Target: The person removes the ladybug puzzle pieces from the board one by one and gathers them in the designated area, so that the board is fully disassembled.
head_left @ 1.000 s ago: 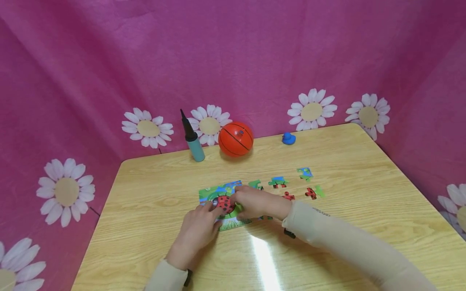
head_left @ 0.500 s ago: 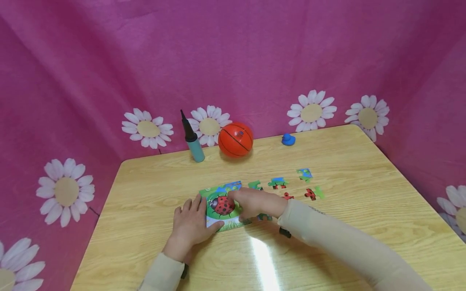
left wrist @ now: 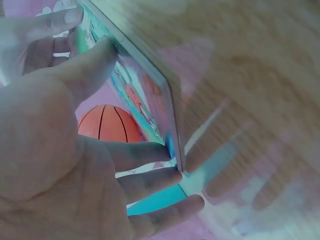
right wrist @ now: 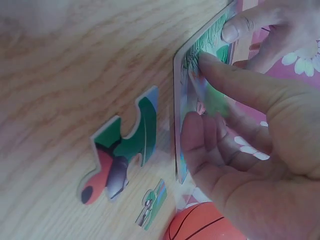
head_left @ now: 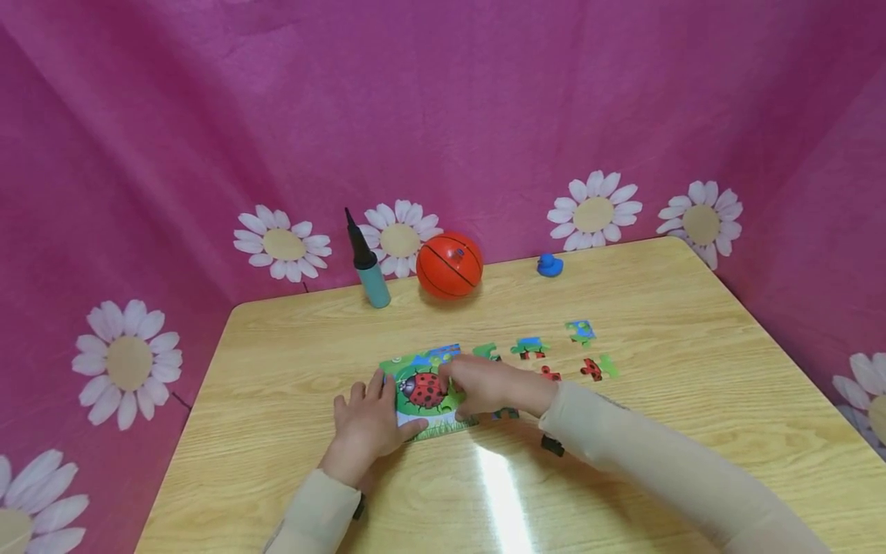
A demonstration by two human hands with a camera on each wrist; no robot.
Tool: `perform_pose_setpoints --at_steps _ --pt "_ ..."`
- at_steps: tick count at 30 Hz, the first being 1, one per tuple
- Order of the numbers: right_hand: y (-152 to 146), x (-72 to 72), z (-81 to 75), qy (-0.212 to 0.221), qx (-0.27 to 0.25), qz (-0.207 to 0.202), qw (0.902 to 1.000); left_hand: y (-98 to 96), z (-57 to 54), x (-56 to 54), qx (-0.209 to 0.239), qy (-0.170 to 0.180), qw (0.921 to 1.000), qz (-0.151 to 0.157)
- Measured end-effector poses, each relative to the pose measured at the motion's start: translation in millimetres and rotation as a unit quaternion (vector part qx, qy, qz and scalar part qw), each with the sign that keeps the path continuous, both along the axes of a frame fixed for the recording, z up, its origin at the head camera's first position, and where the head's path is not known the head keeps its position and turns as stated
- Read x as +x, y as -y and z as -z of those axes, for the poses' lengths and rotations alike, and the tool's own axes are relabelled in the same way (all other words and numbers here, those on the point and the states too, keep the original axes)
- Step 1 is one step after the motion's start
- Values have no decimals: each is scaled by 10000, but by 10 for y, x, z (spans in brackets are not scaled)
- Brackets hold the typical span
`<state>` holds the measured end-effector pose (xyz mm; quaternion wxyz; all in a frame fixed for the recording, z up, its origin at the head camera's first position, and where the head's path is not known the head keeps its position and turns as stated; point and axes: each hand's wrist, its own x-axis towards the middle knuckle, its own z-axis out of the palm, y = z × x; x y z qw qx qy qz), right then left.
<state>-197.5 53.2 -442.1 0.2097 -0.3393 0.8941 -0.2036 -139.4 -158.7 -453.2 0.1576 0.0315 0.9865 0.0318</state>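
1. The puzzle board (head_left: 439, 428) lies on the desk (head_left: 277, 431) in front of the person; clock directions are read from its centre, 12 o'clock pointing away from the person.
2. Its glossy picture shows a red ladybird (head_left: 421, 391) with black spots and thin black legs, its dark head towards 10 o'clock, on a rounded green ground.
3. Blue and green fill the 12 o'clock side; fringed grass over a pale band runs along 6 o'clock. The wrist views show a thick, pale edge and rounded corners.
4. At 9 o'clock, the left hand (head_left: 368, 419) has a relaxed grip, fingers spread along the edge, thumb resting on the board.
5. At 3 o'clock, the right hand (head_left: 481, 382) has a pinching grip on a green puzzle piece (right wrist: 215, 100), which is blurred and partly hidden.
6. Loose pieces (head_left: 580, 332) lie on the desk, mostly towards 2 and 3 o'clock, in red, green and blue with knobbed, notched outlines.
7. Farther off stand a teal pump (head_left: 374, 285) at 11 o'clock, an orange ball (head_left: 450, 266) near 12 and a blue duck (head_left: 550, 266) between 1 and 2.
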Motion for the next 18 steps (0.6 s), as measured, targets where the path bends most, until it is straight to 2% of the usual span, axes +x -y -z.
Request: perform_pose_setpoints --at_steps 4,7,13,18 --pt "-55 15 33 -132 -404 -142 9990 -8 -14 -7 -58 1 10000 18" --pt "-133 7 30 -68 -784 -249 9966 -5 -16 -8 -98 -20 9999 22" --pt "-442 -17 -57 347 -1464 -293 9882 8 -6 -4 -91 -28 9999 37" --pt "-852 -8 -50 678 -1544 -243 9854 41 5 5 -1 -34 9999 142"
